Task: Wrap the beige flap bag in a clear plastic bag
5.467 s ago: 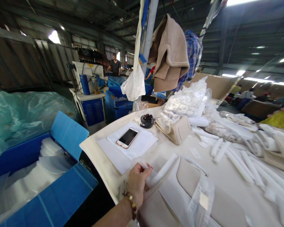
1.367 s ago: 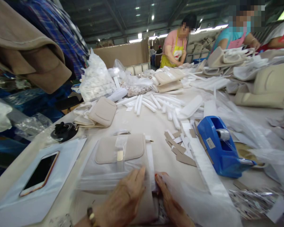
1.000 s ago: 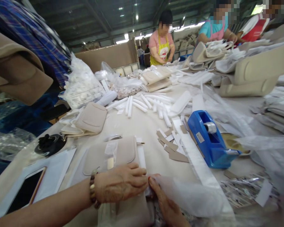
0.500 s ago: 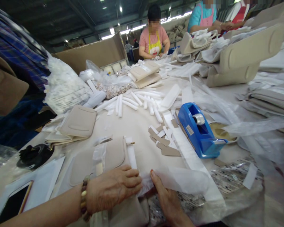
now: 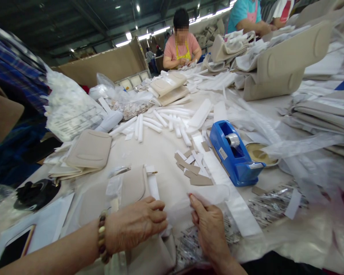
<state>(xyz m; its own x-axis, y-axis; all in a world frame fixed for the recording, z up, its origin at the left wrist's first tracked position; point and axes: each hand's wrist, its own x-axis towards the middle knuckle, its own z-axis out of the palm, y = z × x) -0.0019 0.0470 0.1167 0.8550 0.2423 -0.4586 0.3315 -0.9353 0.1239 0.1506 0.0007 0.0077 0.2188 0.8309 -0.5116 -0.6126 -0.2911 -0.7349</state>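
Observation:
A beige padded panel (image 5: 132, 185) wrapped in white sheeting lies on the table in front of me. My left hand (image 5: 134, 225), with a bead bracelet at the wrist, presses down on its near end with fingers curled. My right hand (image 5: 210, 229) is just to the right, fingers pinched on a clear plastic bag (image 5: 209, 196) that spreads over the table toward the right. A white strip (image 5: 153, 185) runs along the panel's right edge.
A blue tape dispenser (image 5: 233, 152) stands right of centre beside cardboard tabs (image 5: 193, 173). White foam rolls (image 5: 157, 124), stacked beige panels (image 5: 87, 152), a phone (image 5: 15, 248) and a black object (image 5: 34, 193) lie around. Other people (image 5: 182, 44) work at the far end.
The camera swung from the blue bin at the left to the table. My right hand has drawn the plastic bag back toward me while my left hand stays pressed on the panel.

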